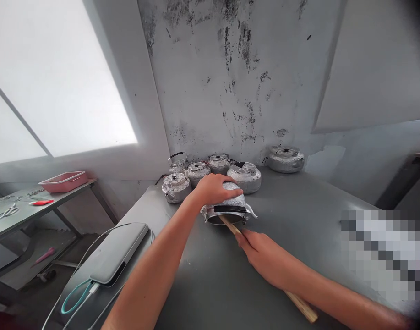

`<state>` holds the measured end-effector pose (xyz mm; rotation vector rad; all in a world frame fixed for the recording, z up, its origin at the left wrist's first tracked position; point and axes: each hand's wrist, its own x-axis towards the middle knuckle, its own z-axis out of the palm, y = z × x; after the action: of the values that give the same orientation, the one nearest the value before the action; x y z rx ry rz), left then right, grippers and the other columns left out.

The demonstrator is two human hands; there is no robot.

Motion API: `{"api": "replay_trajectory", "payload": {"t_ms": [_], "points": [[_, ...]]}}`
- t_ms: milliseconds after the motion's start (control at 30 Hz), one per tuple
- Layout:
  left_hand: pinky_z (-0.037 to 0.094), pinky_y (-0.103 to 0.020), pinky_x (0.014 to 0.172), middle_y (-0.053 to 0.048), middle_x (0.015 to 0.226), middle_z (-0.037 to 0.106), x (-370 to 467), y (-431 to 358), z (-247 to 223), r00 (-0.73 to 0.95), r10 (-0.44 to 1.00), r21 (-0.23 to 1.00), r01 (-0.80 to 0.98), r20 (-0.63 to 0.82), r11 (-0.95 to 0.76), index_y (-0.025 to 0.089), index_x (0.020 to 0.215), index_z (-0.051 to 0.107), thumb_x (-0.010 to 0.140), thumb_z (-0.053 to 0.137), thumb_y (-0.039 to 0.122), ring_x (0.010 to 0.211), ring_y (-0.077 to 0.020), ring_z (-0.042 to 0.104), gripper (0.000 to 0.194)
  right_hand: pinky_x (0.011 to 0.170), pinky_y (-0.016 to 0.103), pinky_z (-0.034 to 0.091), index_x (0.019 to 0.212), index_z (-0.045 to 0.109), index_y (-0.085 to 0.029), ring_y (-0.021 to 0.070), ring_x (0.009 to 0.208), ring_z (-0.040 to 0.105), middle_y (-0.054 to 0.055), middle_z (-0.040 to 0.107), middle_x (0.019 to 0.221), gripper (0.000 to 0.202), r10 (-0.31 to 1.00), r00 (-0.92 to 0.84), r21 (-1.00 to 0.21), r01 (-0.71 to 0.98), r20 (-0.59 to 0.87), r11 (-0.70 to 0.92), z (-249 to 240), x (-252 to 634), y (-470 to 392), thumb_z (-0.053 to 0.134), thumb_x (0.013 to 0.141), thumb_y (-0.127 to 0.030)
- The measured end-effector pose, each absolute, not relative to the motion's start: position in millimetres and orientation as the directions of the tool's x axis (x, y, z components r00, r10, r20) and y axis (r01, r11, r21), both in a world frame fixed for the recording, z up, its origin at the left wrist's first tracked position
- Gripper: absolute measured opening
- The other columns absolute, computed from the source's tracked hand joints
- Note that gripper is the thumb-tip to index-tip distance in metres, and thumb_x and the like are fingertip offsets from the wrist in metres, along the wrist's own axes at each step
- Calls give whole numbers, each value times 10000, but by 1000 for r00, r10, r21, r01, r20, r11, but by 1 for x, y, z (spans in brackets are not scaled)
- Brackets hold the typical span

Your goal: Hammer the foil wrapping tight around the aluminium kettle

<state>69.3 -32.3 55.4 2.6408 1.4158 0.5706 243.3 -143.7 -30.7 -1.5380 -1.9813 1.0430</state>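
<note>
A silver kettle with a hammered surface lies tipped over on the grey table, its opening facing me and its spout to the right. My left hand grips the kettle's body from above. In my right hand is a wooden stick, whose far end goes into the kettle's opening. That end is hidden inside. A black handle crosses the front of the opening.
Several silver kettles stand behind, one at the left and another by the wall. A grey case with cables lies at the left edge. On a side table sit a pink basket and scissors.
</note>
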Motion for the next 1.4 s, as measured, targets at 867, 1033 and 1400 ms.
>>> {"api": "replay_trajectory", "payload": {"t_ms": [867,1033,1400], "points": [[501,-337,938,25,1129,748,68,-30,53,509,807,250,774,300,-581,344,1186,726,868,531,685,1053,-262,673,506,612,347,397,766,468,-264,214,640,555,22,652,742,436,950,-312,-619,751,-23,232,-25,245,-145,221,1022,-516],[494,-342,967,26,1140,746,69,-30,54,507,809,241,780,299,-578,347,1192,723,870,530,684,1068,-264,670,504,616,348,382,743,477,-254,220,635,574,41,660,738,411,946,-323,-560,788,-26,254,-27,244,-145,257,1021,-464],[498,-336,975,29,1189,730,69,-30,53,509,808,241,779,296,-579,345,1202,719,871,524,688,1097,-260,662,515,595,340,391,769,496,-264,210,631,573,18,657,725,429,947,-321,-601,757,2,258,-23,244,-146,239,1020,-500]]}}
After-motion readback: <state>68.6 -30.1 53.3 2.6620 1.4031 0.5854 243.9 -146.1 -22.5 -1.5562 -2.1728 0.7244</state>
